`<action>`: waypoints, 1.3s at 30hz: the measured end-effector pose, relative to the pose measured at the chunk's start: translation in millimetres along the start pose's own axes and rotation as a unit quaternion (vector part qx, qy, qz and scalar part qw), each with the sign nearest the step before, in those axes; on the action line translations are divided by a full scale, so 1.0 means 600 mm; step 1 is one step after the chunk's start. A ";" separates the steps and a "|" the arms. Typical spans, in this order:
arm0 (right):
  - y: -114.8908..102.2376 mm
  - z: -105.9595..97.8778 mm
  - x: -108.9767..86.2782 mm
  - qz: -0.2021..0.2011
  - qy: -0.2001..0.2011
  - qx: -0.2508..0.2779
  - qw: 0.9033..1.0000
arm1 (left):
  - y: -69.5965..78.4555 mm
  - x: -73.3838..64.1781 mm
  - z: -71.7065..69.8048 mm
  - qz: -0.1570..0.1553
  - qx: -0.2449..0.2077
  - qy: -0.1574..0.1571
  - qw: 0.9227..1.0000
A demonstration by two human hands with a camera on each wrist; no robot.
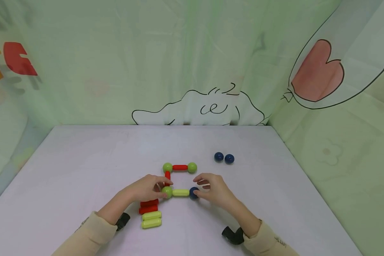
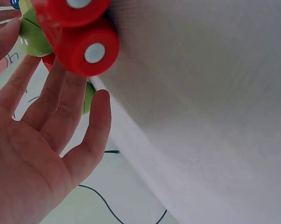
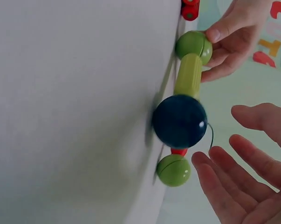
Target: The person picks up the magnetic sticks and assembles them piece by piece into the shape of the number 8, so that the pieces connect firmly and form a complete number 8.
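Observation:
My left hand (image 1: 148,187) holds a green ball (image 1: 167,192) between thumb and fingers at the near left corner of a ball-and-rod shape on the table. A yellow-green rod (image 1: 180,192) joins this ball to a dark blue ball (image 3: 179,121) on the right. From the same corner a red rod (image 1: 168,178) runs back to a second green ball (image 1: 168,167). Another red rod (image 1: 180,167) links that one to a third green ball (image 1: 192,167). Beside the blue ball is my right hand (image 1: 216,190), its fingers spread and apart from it in the right wrist view.
Two loose blue balls (image 1: 224,157) lie at the back right. Two red rods (image 1: 148,206) and two yellow-green rods (image 1: 152,219) lie stacked in a column by the left forearm. A printed cloth wall (image 1: 115,71) rises behind the white table (image 1: 259,170).

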State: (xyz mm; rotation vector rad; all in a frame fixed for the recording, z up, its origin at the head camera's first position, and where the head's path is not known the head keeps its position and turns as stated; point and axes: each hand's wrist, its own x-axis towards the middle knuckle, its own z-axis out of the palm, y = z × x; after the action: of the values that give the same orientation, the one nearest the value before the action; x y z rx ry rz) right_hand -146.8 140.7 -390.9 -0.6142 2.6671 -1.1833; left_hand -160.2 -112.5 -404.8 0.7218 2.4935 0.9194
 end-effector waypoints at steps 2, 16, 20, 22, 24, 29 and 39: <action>-0.007 0.002 -0.002 -0.010 0.010 -0.005 1.000 | 0.001 0.001 0.000 -0.001 0.000 -0.002 1.000; -0.059 0.054 -0.009 -0.096 -0.027 0.000 0.995 | -0.001 -0.001 -0.002 0.016 -0.011 -0.002 1.000; -0.070 0.074 -0.008 -0.117 -0.065 -0.010 0.991 | -0.001 -0.002 -0.002 0.016 -0.011 -0.002 1.000; -0.075 0.083 -0.008 -0.124 -0.081 -0.018 0.989 | -0.001 -0.002 -0.002 0.016 -0.013 -0.002 1.000; -0.080 0.092 -0.008 -0.126 -0.096 -0.024 0.987 | -0.001 -0.003 -0.002 0.017 -0.014 -0.002 1.000; -0.092 0.110 -0.005 -0.149 -0.131 -0.046 0.979 | -0.001 -0.003 -0.003 0.020 -0.010 -0.001 1.000; -0.107 0.128 -0.001 -0.184 -0.173 -0.127 0.959 | -0.003 -0.003 -0.003 0.023 -0.025 -0.005 0.999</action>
State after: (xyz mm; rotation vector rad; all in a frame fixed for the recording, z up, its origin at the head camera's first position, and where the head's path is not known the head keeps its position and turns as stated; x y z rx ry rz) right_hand -103.7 50.8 -395.5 -1.2772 2.4771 -0.7121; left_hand -160.6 -115.7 -404.6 0.7686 2.4447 0.9886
